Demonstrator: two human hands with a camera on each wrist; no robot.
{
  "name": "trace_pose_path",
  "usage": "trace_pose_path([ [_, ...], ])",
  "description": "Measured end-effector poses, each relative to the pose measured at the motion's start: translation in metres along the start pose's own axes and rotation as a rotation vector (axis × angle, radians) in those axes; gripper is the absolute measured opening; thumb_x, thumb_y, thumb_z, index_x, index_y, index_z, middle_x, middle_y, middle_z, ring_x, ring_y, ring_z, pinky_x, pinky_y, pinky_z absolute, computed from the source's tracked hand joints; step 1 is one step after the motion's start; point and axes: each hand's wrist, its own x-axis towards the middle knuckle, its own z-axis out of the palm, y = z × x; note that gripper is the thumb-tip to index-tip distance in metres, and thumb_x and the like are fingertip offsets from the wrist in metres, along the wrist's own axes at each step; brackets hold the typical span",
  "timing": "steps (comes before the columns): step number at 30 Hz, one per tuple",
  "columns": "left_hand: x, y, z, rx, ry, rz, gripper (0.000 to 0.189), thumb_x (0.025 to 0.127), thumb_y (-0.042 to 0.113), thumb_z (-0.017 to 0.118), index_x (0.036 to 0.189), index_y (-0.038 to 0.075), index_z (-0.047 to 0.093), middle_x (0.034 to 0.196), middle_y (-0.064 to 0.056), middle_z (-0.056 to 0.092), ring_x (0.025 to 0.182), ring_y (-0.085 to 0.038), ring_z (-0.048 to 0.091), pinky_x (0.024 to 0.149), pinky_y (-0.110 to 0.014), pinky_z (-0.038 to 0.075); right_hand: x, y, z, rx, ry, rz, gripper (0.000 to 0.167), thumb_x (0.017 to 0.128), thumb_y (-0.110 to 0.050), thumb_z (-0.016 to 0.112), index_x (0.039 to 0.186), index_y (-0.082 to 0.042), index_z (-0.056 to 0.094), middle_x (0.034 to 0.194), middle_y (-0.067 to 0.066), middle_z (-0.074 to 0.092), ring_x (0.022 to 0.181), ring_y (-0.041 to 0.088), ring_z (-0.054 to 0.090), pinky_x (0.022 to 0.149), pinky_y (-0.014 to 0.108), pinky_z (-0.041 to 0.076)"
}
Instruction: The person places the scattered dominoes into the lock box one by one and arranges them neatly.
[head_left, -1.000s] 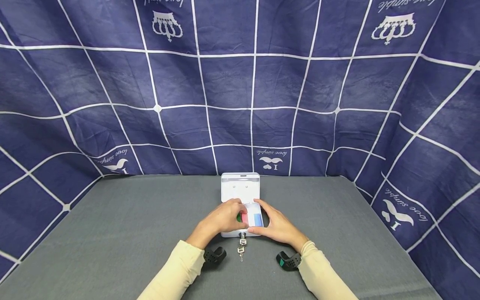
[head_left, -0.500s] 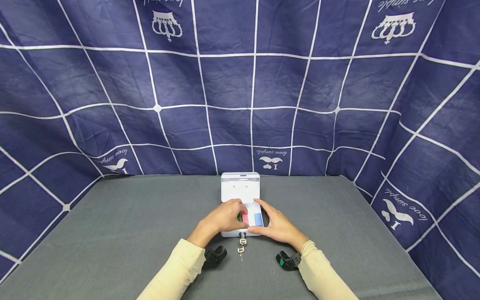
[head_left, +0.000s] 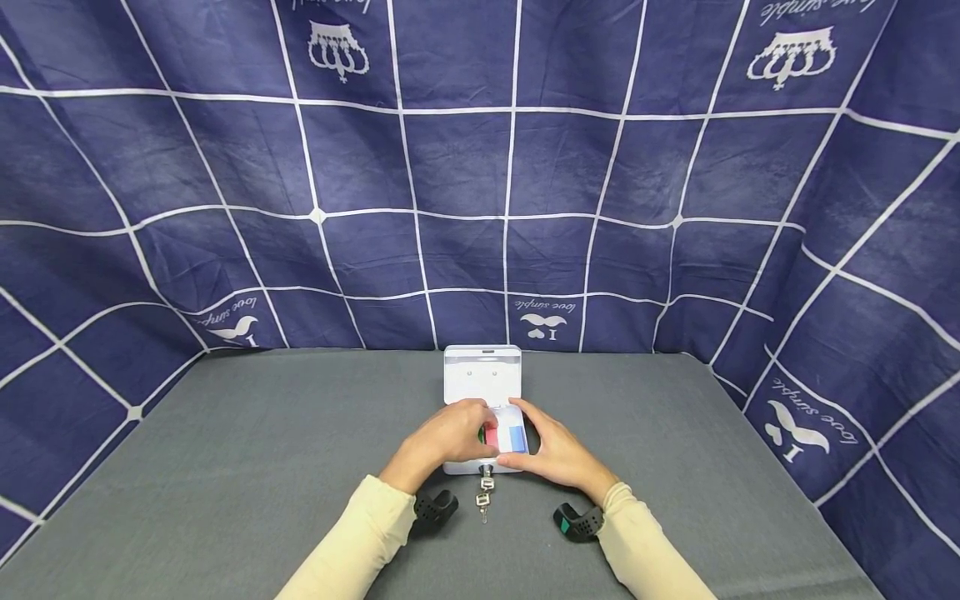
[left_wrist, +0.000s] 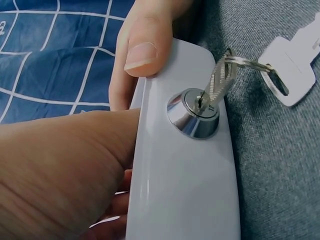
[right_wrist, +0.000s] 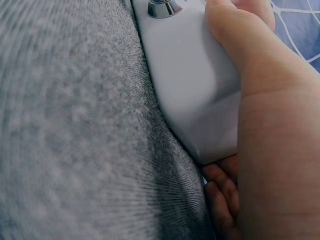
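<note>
A white metal cash box (head_left: 504, 463) stands with its lid (head_left: 482, 382) raised; a key (left_wrist: 220, 80) sits in its round front lock (left_wrist: 195, 112). My left hand (head_left: 452, 429) reaches into the left part, thumb and index finger bent at the front and back of a flat red piece (head_left: 491, 437), with a sliver of green beside it. I cannot tell whether they grip it. My right hand (head_left: 551, 446) holds the box at its right side, thumb (left_wrist: 145, 52) on the front rim. A flat blue piece (head_left: 517, 438) lies inside on the right.
A second key (left_wrist: 287, 72) hangs from the ring over the grey cloth-covered table (head_left: 262, 467). Black wrist straps (head_left: 577, 522) show below both hands. Behind the table hangs a dark blue curtain (head_left: 465, 258) with white lines.
My left wrist has shifted very slightly to the right, and the whole head view has drifted a little. Both hands keep their places at the cash box.
</note>
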Motion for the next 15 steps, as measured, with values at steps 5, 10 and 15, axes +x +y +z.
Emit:
trace_pose_path([
  [5, 0.0026, 0.0015, -0.0006, -0.003, -0.014, -0.042, 0.019, 0.07, 0.022, 0.082, 0.068, 0.013, 0.065, 0.064, 0.007, 0.045, 0.061, -0.01, 0.043, 0.054, -0.027, 0.037, -0.0006, -0.0007, -0.0002, 0.003, 0.002, -0.005, 0.093, 0.075, -0.063, 0.076, 0.151, -0.026, 0.038, 0.145, 0.004, 0.048, 0.13, 0.024, 0.048, 0.104, 0.05, 0.038],
  [10, 0.0042, 0.0027, -0.0009, -0.015, -0.019, -0.042, 0.019, 0.07, 0.021, 0.083, 0.069, 0.012, 0.066, 0.062, 0.008, 0.043, 0.059, -0.009, 0.04, 0.052, -0.026, 0.034, -0.0009, -0.0015, -0.0002, 0.001, 0.001, -0.003, 0.093, 0.075, -0.063, 0.076, 0.151, -0.026, 0.038, 0.146, 0.003, 0.048, 0.129, 0.023, 0.048, 0.105, 0.049, 0.038],
  [15, 0.0048, 0.0028, -0.0005, -0.021, -0.013, -0.022, 0.018, 0.07, 0.02, 0.083, 0.069, 0.011, 0.068, 0.06, 0.009, 0.042, 0.058, -0.008, 0.039, 0.051, -0.025, 0.033, -0.0005, -0.0003, 0.0001, 0.001, 0.007, -0.011, 0.093, 0.075, -0.063, 0.076, 0.151, -0.026, 0.038, 0.145, 0.004, 0.049, 0.129, 0.023, 0.049, 0.104, 0.048, 0.039],
])
